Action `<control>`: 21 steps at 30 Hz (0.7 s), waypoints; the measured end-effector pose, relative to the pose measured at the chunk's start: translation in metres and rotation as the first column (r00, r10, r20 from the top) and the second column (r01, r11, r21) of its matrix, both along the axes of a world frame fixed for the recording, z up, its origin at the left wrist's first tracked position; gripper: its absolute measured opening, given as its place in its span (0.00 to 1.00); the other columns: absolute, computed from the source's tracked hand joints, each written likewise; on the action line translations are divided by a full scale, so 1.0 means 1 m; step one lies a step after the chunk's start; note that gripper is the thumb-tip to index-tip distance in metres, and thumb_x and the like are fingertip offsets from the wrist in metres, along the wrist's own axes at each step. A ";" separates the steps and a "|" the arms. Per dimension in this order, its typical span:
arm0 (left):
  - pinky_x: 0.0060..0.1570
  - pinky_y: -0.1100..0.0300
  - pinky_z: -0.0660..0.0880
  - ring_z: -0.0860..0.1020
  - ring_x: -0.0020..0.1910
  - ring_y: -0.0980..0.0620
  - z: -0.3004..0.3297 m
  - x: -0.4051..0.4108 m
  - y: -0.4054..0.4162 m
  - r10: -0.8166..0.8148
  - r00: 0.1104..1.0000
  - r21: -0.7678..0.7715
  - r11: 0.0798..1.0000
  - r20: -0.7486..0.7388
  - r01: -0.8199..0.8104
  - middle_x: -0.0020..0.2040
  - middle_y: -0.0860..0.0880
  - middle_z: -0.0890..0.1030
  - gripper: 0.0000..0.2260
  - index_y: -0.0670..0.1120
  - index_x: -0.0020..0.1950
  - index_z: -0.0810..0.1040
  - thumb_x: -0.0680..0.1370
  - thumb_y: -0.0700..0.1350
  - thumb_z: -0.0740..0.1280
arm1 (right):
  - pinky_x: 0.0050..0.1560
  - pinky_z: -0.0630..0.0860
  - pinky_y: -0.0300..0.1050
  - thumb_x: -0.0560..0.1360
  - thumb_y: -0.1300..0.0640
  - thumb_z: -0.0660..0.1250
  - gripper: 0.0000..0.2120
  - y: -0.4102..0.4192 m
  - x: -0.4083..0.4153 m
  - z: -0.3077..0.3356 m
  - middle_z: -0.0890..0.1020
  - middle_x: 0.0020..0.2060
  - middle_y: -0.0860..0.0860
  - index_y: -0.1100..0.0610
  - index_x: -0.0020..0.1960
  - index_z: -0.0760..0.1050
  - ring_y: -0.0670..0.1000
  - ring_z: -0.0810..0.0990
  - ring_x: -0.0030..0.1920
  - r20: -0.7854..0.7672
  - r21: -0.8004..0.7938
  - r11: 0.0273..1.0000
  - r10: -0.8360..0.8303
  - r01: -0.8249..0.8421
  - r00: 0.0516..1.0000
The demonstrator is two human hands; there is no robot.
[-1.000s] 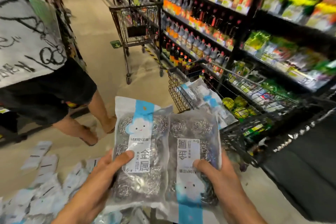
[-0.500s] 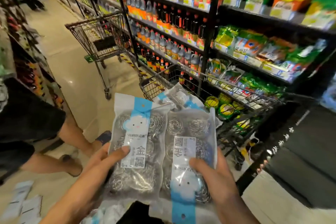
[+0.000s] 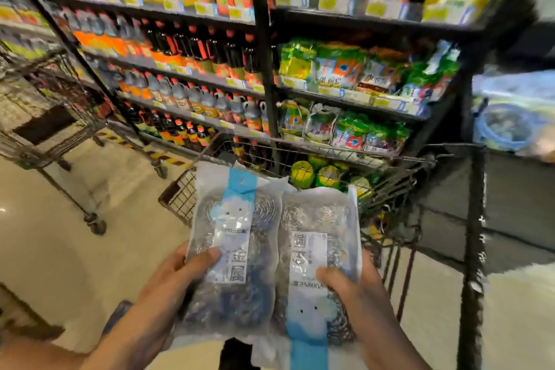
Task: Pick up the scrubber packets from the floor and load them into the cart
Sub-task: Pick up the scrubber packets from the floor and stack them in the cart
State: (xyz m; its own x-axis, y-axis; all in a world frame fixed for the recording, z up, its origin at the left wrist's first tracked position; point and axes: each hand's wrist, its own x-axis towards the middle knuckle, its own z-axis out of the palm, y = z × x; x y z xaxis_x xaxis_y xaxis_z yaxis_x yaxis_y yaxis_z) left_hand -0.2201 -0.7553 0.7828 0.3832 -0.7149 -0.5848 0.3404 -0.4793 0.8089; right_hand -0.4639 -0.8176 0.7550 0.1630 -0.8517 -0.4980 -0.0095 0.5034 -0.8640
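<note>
Two scrubber packets (image 3: pixel 270 252) side by side, left hand (image 3: pixel 168 282) and right hand (image 3: pixel 357 294) grip clamped on them

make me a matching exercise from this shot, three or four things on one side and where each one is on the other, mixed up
Things:
1. clear scrubber packet with blue band at top
2. clear scrubber packet with blue band at bottom
3. black wire shopping cart
4. dark bottles with orange labels

Places:
a. on the shelves
b. in the right hand
c. just beyond both packets
d. in the left hand

Pairs: 1-d, 2-b, 3-c, 4-a
</note>
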 end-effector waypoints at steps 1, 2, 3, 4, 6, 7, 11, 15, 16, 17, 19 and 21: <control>0.44 0.48 0.84 0.88 0.41 0.41 -0.004 0.016 -0.017 -0.048 0.999 0.013 0.999 0.016 0.047 0.47 0.39 0.88 0.09 0.42 0.57 0.82 0.78 0.41 0.69 | 0.43 0.74 0.39 0.75 0.59 0.75 0.15 -0.006 0.013 -0.004 0.83 0.37 0.30 0.42 0.53 0.76 0.35 0.82 0.40 0.007 0.014 0.999 -0.042 0.041 0.999; 0.37 0.51 0.85 0.87 0.38 0.43 -0.009 0.033 -0.033 -0.090 0.995 0.019 0.996 0.031 0.089 0.45 0.40 0.88 0.07 0.42 0.56 0.82 0.79 0.41 0.69 | 0.42 0.74 0.39 0.75 0.60 0.75 0.14 -0.011 0.026 -0.008 0.84 0.36 0.31 0.43 0.52 0.76 0.35 0.82 0.40 0.012 0.023 0.996 -0.086 0.086 0.996; 0.35 0.51 0.84 0.87 0.38 0.43 -0.011 0.048 -0.047 -0.131 0.991 0.026 0.991 0.033 0.130 0.45 0.40 0.88 0.07 0.42 0.56 0.82 0.79 0.41 0.69 | 0.41 0.74 0.38 0.75 0.61 0.75 0.14 -0.015 0.038 -0.009 0.84 0.34 0.32 0.44 0.51 0.76 0.36 0.82 0.39 0.008 0.048 0.991 -0.126 0.126 0.992; 0.38 0.49 0.85 0.87 0.41 0.41 -0.013 0.061 -0.061 -0.181 0.983 0.019 0.983 0.013 0.181 0.48 0.40 0.88 0.09 0.41 0.57 0.82 0.78 0.42 0.69 | 0.39 0.75 0.37 0.75 0.62 0.75 0.15 -0.018 0.050 -0.009 0.83 0.31 0.34 0.44 0.49 0.75 0.38 0.82 0.37 0.008 0.070 0.982 -0.175 0.174 0.985; 0.54 0.41 0.82 0.86 0.51 0.36 -0.016 0.084 -0.091 -0.321 0.947 0.017 0.947 -0.031 0.322 0.53 0.39 0.87 0.16 0.42 0.60 0.83 0.74 0.45 0.73 | 0.38 0.77 0.37 0.75 0.66 0.74 0.16 -0.022 0.072 -0.009 0.86 0.33 0.38 0.46 0.51 0.77 0.44 0.85 0.36 0.011 0.104 0.955 -0.279 0.277 0.960; 0.59 0.40 0.79 0.85 0.55 0.36 -0.019 0.094 -0.105 -0.382 0.924 0.034 0.923 -0.027 0.383 0.55 0.40 0.87 0.20 0.43 0.60 0.83 0.71 0.47 0.77 | 0.41 0.79 0.40 0.74 0.65 0.75 0.17 -0.022 0.081 -0.012 0.88 0.38 0.40 0.46 0.55 0.78 0.45 0.87 0.39 -0.016 0.112 0.943 -0.314 0.314 0.949; 0.63 0.41 0.78 0.86 0.55 0.41 -0.037 0.110 -0.160 -0.558 0.830 0.099 0.826 -0.004 0.555 0.54 0.43 0.88 0.20 0.46 0.61 0.83 0.70 0.47 0.79 | 0.43 0.79 0.48 0.73 0.66 0.75 0.20 -0.032 0.102 -0.024 0.89 0.43 0.51 0.46 0.56 0.77 0.56 0.87 0.48 -0.029 0.204 0.844 -0.502 0.497 0.864; 0.40 0.56 0.76 0.85 0.41 0.53 -0.054 0.106 -0.208 -0.697 0.713 0.140 0.716 0.080 0.684 0.42 0.55 0.87 0.13 0.53 0.57 0.83 0.74 0.51 0.77 | 0.44 0.81 0.47 0.72 0.66 0.77 0.20 -0.044 0.117 -0.041 0.89 0.47 0.52 0.48 0.58 0.78 0.55 0.87 0.49 -0.030 0.271 0.761 -0.605 0.589 0.796; 0.37 0.58 0.75 0.83 0.37 0.53 -0.060 0.103 -0.221 -0.722 0.686 0.159 0.691 0.095 0.705 0.37 0.55 0.86 0.13 0.51 0.56 0.82 0.73 0.52 0.77 | 0.46 0.82 0.49 0.72 0.67 0.76 0.20 -0.047 0.119 -0.047 0.89 0.46 0.52 0.49 0.58 0.78 0.55 0.88 0.49 -0.034 0.278 0.745 -0.624 0.607 0.781; 0.33 0.61 0.74 0.82 0.33 0.54 -0.063 0.100 -0.231 -0.731 0.674 0.182 0.681 0.108 0.709 0.32 0.55 0.84 0.11 0.48 0.54 0.82 0.75 0.50 0.76 | 0.49 0.83 0.52 0.73 0.67 0.76 0.19 -0.049 0.121 -0.052 0.89 0.46 0.52 0.49 0.58 0.78 0.56 0.88 0.49 -0.035 0.290 0.727 -0.641 0.622 0.766; 0.23 0.66 0.70 0.75 0.22 0.60 -0.069 0.098 -0.248 -0.737 0.667 0.203 0.674 0.108 0.711 0.23 0.55 0.77 0.07 0.43 0.56 0.80 0.79 0.43 0.72 | 0.50 0.82 0.53 0.73 0.68 0.75 0.18 -0.054 0.123 -0.056 0.89 0.45 0.52 0.49 0.57 0.78 0.56 0.87 0.49 -0.021 0.315 0.703 -0.666 0.637 0.746; 0.19 0.68 0.67 0.72 0.18 0.62 -0.072 0.090 -0.263 -0.762 0.639 0.221 0.645 0.108 0.732 0.21 0.56 0.75 0.09 0.42 0.60 0.79 0.80 0.40 0.70 | 0.44 0.80 0.49 0.72 0.68 0.76 0.18 -0.061 0.123 -0.057 0.89 0.42 0.52 0.50 0.55 0.79 0.56 0.87 0.48 -0.030 0.335 0.681 -0.683 0.651 0.730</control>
State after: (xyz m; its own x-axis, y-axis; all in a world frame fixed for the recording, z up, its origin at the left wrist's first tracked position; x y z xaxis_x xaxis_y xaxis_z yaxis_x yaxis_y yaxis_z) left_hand -0.1299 -1.0184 0.7106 -0.1392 -0.7164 -0.6836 -0.3257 -0.6188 0.7148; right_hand -0.3411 -0.8788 0.6980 -0.3314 -0.5602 -0.7592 0.5009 0.5774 -0.6448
